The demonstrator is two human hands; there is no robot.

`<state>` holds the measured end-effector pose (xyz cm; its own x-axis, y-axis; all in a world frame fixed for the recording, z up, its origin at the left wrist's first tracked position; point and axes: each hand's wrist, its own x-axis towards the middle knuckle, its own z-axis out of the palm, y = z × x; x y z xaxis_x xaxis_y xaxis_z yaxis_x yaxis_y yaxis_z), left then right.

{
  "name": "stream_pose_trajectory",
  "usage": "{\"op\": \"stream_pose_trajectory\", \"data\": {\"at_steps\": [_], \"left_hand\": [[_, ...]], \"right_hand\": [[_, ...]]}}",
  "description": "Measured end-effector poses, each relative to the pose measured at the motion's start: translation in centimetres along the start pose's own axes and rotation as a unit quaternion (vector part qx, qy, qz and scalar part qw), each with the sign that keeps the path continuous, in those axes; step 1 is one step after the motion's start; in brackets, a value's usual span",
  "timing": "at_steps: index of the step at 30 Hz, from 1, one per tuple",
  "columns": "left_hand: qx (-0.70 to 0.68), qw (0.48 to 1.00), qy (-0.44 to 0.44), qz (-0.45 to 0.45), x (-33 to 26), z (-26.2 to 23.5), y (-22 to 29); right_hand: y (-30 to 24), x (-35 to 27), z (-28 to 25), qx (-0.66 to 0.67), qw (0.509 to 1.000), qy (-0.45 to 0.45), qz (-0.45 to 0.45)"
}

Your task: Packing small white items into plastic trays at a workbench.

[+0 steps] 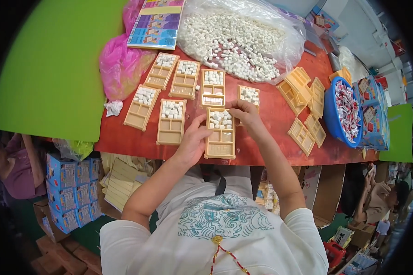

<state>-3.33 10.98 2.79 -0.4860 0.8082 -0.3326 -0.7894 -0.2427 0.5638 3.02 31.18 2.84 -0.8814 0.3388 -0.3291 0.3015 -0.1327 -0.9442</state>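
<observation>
A tan compartment tray point(221, 149) lies at the table's near edge in front of me, with small white cubes point(220, 120) heaped in its far section. The nearer sections hold no cubes. My left hand point(193, 143) grips the tray's left side, thumb on the rim. At its far right corner, my right hand point(248, 118) has its fingers bent against the rim and beside the cubes; the fingertips are partly hidden. Just beyond stands another tan tray point(249, 95) with white cubes, partly covered by my right hand. Several similar filled trays point(171, 123) lie to the left and farther back.
A clear plastic bag point(289, 43) with a large spread of white cubes lies at the back. Tan trays without cubes point(302, 136) and a blue basin point(332, 117) of small wrapped packets are right. Pink plastic bags point(119, 64) and printed cards point(153, 32) sit back left.
</observation>
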Motion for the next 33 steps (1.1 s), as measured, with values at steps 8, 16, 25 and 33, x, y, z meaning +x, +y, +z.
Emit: {"op": "stream_pose_trajectory", "data": {"at_steps": [8,16,25,33], "left_hand": [[0.118,0.988,0.093,0.036,-6.4,-1.1,0.2],[0.528,0.815,0.071,0.228,-6.9,-1.7,-1.1],[0.817,0.518,-0.032,0.251,-4.3,-1.6,-1.7],[0.834,0.495,-0.025,0.24,-4.5,-2.6,-0.3]], "right_hand": [[3.8,0.3,3.1,-0.117,0.982,0.055,-0.138],[2.6,-0.5,4.4,-0.376,0.881,0.103,-0.269],[-0.8,-4.3,2.1,-0.41,0.871,0.092,-0.255],[2.8,-7.1,2.7,-0.526,0.802,-0.019,-0.283]]}}
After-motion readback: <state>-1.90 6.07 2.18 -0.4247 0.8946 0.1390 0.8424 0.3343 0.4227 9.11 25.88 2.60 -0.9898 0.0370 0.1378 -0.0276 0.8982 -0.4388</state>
